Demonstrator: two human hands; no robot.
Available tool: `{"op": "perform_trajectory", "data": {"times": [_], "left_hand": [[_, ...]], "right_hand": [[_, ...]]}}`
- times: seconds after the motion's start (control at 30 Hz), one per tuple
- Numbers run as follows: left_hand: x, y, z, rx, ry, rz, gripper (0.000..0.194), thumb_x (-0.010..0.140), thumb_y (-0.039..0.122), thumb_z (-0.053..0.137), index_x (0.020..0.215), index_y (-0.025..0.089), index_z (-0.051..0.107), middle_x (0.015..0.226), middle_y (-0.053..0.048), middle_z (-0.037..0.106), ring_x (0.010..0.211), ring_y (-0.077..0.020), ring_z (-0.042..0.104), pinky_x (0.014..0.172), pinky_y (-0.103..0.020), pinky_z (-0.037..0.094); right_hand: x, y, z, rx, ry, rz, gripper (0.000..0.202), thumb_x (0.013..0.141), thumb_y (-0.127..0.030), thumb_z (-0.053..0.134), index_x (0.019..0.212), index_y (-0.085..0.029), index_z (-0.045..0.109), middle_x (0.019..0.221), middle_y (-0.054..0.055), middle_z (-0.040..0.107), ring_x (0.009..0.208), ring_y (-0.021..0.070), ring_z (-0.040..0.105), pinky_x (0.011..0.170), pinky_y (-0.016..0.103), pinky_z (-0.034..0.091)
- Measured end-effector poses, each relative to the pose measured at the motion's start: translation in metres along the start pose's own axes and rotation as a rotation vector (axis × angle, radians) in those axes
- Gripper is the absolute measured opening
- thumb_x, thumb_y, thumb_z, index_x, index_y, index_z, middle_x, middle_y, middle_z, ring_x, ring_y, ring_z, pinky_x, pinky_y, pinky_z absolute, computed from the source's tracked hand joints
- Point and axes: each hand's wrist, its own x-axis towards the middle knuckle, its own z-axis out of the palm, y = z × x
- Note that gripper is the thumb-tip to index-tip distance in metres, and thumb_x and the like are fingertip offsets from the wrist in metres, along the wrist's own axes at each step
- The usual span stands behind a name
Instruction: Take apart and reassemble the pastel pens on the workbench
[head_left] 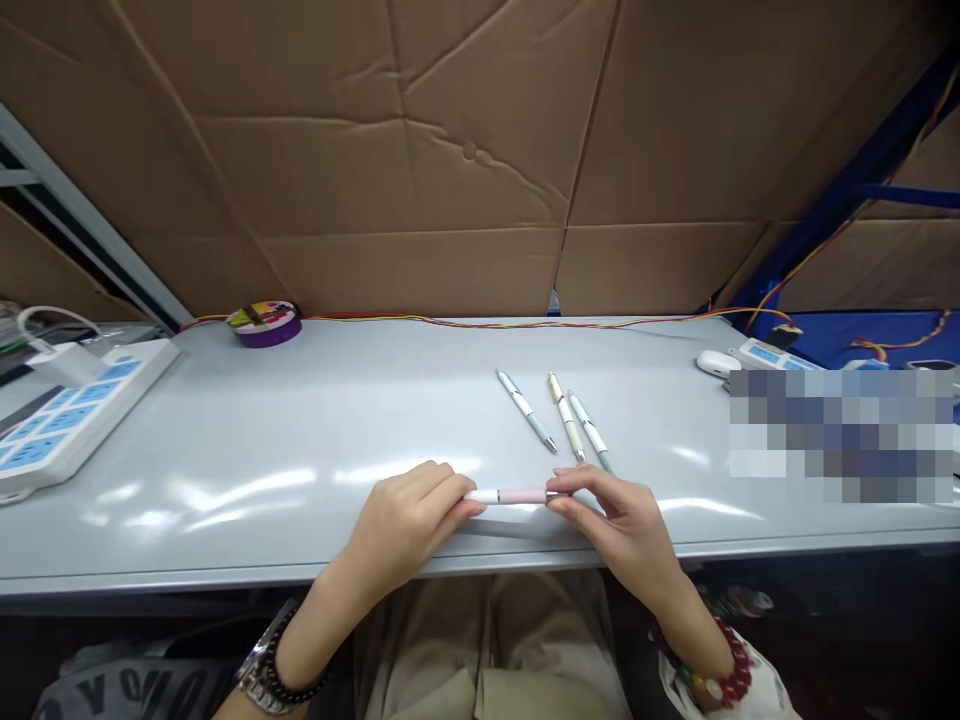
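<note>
Pink pen (523, 496), ends gripped; left hand (405, 512), right hand (631, 522)

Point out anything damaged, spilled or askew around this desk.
The brown cardboard panel behind the desk looks worn: long, irregular creases run across it. No spill stands out; the desktop's bright streaks look like reflections. Pixelation hides part of the right side.

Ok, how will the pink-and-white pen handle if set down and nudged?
The pink-and-white pen would probably roll: its slim barrel looks round. Likely stiff, since it's straight between the left hand and right hand. The glossy grey tabletop might let it slide too.
</note>
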Motion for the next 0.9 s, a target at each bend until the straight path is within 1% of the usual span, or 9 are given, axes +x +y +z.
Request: {"op": "perform_trajectory", "data": {"times": [0.1,0.2,0.3,0.37,0.47,0.57,0.67,0.8,0.9], "left_hand": [[0.0000,-0.0009,-0.0002,0.025,0.057,0.043,0.023,0.095,0.028,0.042,0.087,0.017,0.059,0.073,-0.002,0.060,0.063,-0.0141,0.051,0.057,-0.024,0.038],[0.0000,-0.0007,-0.0002,0.050,0.095,0.059,0.019,0.093,0.028,0.046,0.087,0.017,0.060,0.073,-0.002,0.061,0.063,-0.0143,0.051,0.057,-0.024,0.038],[-0.0001,0.0003,-0.0006,0.053,0.066,0.038,0.026,0.095,0.030,0.040,0.085,0.017,0.060,0.070,-0.002,0.060,0.062,-0.0137,0.052,0.055,-0.023,0.038],[-0.0002,0.0009,-0.0010,0.039,0.040,0.025,0.032,0.097,0.030,0.034,0.085,0.016,0.061,0.068,-0.002,0.059,0.060,-0.0130,0.052,0.053,-0.022,0.037],[-0.0004,0.0010,-0.0016,0.009,0.038,0.022,0.033,0.098,0.027,0.032,0.087,0.016,0.061,0.067,-0.002,0.059,0.060,-0.0130,0.053,0.054,-0.022,0.038],[-0.0009,0.0005,-0.0015,-0.010,0.036,0.023,0.030,0.097,0.026,0.034,0.087,0.017,0.061,0.069,-0.002,0.060,0.062,-0.0130,0.054,0.055,-0.022,0.039],[-0.0017,-0.0003,-0.0007,-0.034,0.048,0.035,0.025,0.096,0.027,0.040,0.089,0.017,0.061,0.072,-0.002,0.061,0.063,-0.0133,0.054,0.056,-0.023,0.039],[-0.0024,-0.0009,-0.0001,-0.065,0.098,0.060,0.017,0.093,0.026,0.047,0.091,0.016,0.060,0.074,-0.002,0.062,0.064,-0.0136,0.053,0.058,-0.023,0.040],[-0.0019,-0.0005,-0.0010,-0.066,0.145,0.071,0.014,0.091,0.026,0.051,0.091,0.016,0.061,0.074,-0.003,0.063,0.064,-0.0136,0.053,0.058,-0.024,0.041]], "right_hand": [[0.0011,-0.0020,0.0007,-0.051,-0.015,0.019,0.008,0.085,-0.027,0.058,0.081,-0.021,0.061,0.073,0.001,0.065,0.068,0.0157,0.063,0.057,0.024,0.050],[0.0015,-0.0029,0.0018,-0.093,-0.010,-0.025,0.008,0.086,-0.025,0.056,0.080,-0.021,0.059,0.071,0.001,0.063,0.065,0.0148,0.061,0.057,0.024,0.049],[0.0007,-0.0016,0.0021,-0.067,0.014,-0.080,0.003,0.085,-0.024,0.058,0.085,-0.022,0.060,0.075,0.002,0.065,0.070,0.0161,0.062,0.062,0.026,0.050],[0.0000,-0.0007,0.0018,-0.027,0.031,-0.121,0.006,0.084,-0.021,0.060,0.089,-0.023,0.061,0.079,0.002,0.066,0.074,0.0170,0.062,0.065,0.028,0.050],[-0.0002,-0.0007,0.0011,0.035,0.019,-0.132,0.011,0.084,-0.018,0.059,0.092,-0.024,0.063,0.082,0.002,0.067,0.077,0.0177,0.063,0.067,0.030,0.051],[0.0003,-0.0012,0.0005,0.077,0.008,-0.098,0.010,0.083,-0.020,0.060,0.091,-0.024,0.064,0.082,0.003,0.067,0.077,0.0183,0.063,0.067,0.031,0.052],[0.0005,-0.0002,0.0001,0.050,0.001,-0.065,0.010,0.082,-0.021,0.061,0.092,-0.024,0.064,0.082,0.002,0.067,0.076,0.0178,0.063,0.065,0.028,0.052],[0.0005,0.0017,-0.0003,-0.005,-0.007,-0.112,0.009,0.084,-0.022,0.059,0.092,-0.023,0.063,0.080,0.002,0.067,0.073,0.0170,0.063,0.064,0.027,0.050],[0.0009,0.0007,-0.0007,-0.062,-0.064,-0.147,0.012,0.088,-0.028,0.052,0.088,-0.021,0.062,0.077,0.004,0.065,0.070,0.0171,0.060,0.062,0.028,0.047]]}}
